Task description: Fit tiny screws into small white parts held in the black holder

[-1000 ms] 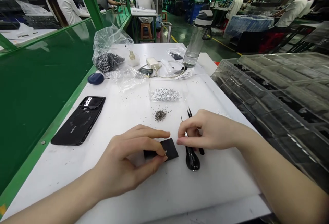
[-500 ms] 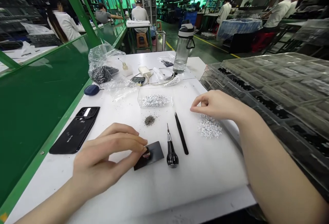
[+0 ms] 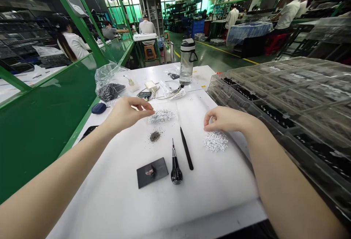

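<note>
My left grip [image 3: 126, 113] hangs in the air at the edge of the clear tray [image 3: 161, 116] of white bits, thumb and fingertips drawn close together. Whether they pinch a tiny bit, I cannot tell; nothing shows between them. My right grip [image 3: 222, 119] sits just above the loose pile of white bits [image 3: 215, 142] on the desk [image 3: 192, 215], fingers curled inward and thumb tucked near them. It looks empty, though from this angle I cannot be sure.

Neither grip touches the black square pad [image 3: 152, 172], which lies flat in front of me with a small pale bit [image 3: 150, 172] near its middle. Just to its right, the small screwdriver [image 3: 176, 171] stands on its dark handle, and the black tweezers [image 3: 186, 147] lie beside it, both free of my hands. A small dark heap of grit [image 3: 155, 136] sits between the tray and the pad.

I judge this to be a pause between handling steps, with both tools down and my hands over the white bits. The next move calls for a careful fingertip pick, or for the tweezers, since these bits are tiny and the loose pile spreads easily.
</note>
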`<state>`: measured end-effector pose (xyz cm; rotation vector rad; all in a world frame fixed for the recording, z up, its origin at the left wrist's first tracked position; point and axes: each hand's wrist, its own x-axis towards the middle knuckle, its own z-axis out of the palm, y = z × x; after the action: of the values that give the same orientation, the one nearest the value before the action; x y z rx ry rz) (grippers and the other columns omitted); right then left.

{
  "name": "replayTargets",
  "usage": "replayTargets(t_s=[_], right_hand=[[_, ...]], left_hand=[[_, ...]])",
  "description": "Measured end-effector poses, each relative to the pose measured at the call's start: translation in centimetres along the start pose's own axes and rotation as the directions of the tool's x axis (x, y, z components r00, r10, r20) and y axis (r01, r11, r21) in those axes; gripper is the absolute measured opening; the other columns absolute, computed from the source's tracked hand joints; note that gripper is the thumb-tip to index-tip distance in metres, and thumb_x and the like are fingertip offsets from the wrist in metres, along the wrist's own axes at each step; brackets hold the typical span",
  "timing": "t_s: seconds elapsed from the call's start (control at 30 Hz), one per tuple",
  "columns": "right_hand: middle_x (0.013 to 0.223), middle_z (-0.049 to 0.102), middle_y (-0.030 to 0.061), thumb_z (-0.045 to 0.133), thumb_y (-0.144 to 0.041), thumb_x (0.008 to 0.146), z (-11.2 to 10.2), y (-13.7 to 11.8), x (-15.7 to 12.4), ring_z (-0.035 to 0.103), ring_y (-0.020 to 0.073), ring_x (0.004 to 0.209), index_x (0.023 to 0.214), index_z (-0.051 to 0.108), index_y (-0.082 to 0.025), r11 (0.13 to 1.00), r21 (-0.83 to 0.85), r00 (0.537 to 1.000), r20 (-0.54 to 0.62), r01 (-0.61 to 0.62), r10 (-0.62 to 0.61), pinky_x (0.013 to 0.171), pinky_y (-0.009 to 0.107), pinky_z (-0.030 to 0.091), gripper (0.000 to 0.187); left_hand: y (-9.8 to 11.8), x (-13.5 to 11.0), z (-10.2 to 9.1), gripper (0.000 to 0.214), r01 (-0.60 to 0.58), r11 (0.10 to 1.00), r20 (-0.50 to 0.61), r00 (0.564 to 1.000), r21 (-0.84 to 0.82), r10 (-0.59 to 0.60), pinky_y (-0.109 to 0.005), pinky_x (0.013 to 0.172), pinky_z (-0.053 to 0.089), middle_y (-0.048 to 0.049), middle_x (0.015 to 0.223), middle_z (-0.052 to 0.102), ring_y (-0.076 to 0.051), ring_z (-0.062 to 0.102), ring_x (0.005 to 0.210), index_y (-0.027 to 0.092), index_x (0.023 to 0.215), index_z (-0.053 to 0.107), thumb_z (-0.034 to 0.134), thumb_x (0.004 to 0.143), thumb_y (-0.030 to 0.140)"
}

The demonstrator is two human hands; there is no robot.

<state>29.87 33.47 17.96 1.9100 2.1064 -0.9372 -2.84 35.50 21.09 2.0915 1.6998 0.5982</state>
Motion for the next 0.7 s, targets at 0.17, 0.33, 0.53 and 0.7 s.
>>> replayTargets(t_s=[0.17,0.33,0.53,0.7], right_hand=[[0.133,0.075,0.0098,0.073,-0.039,0.108,0.1,0.4,0.4,0.076,0.0269,0.111,0.131,0.073,-0.019,1.000,-0.015,1.000,-0.006,-0.018,0.018,0.094,0.047,0.067,0.030],[0.133,0.075,0.0097,0.073,-0.038,0.107,0.1,0.4,0.2,0.076,0.0269,0.111,0.130,0.073,-0.019,1.000,0.013,1.000,-0.005,0.002,-0.002,0.094,0.047,0.067,0.030],[0.117,0.078,0.0067,0.074,-0.038,0.107,0.4,-0.1,0.0,0.077,0.0211,0.093,0.119,0.075,-0.017,0.992,0.086,0.992,-0.093,0.097,-0.089,0.081,0.038,0.067,0.024],[0.077,0.069,-0.0030,0.080,-0.025,0.095,1.3,-1.4,0.1,0.067,0.0164,0.073,0.086,0.074,-0.019,0.897,0.185,0.833,-0.481,0.402,-0.275,0.070,0.032,0.054,0.012]], left_hand=[[0.4,2.4,0.9,0.028,0.069,0.996,0.089,0.993,0.055,-0.074,-0.046,0.095,0.067,-0.0108,0.130,0.075,-0.026,0.076,0.110,0.016,0.128,0.073,0.074,0.108,0.036],[0.2,-1.3,0.8,0.024,-0.034,0.999,-0.008,0.999,-0.014,0.034,-0.042,0.091,0.065,-0.0093,0.121,0.080,-0.023,0.076,0.101,0.018,0.115,0.079,0.072,0.109,0.040],[0.1,-10.6,2.6,0.024,-0.282,0.943,-0.057,0.959,-0.177,0.276,-0.037,0.088,0.058,-0.0039,0.109,0.086,-0.025,0.074,0.101,0.027,0.107,0.087,0.067,0.105,0.042],[-0.7,-14.1,4.6,0.027,-0.333,0.906,-0.006,0.939,-0.260,0.344,-0.037,0.095,0.060,-0.0038,0.117,0.084,-0.025,0.074,0.110,0.028,0.124,0.083,0.076,0.097,0.029]])
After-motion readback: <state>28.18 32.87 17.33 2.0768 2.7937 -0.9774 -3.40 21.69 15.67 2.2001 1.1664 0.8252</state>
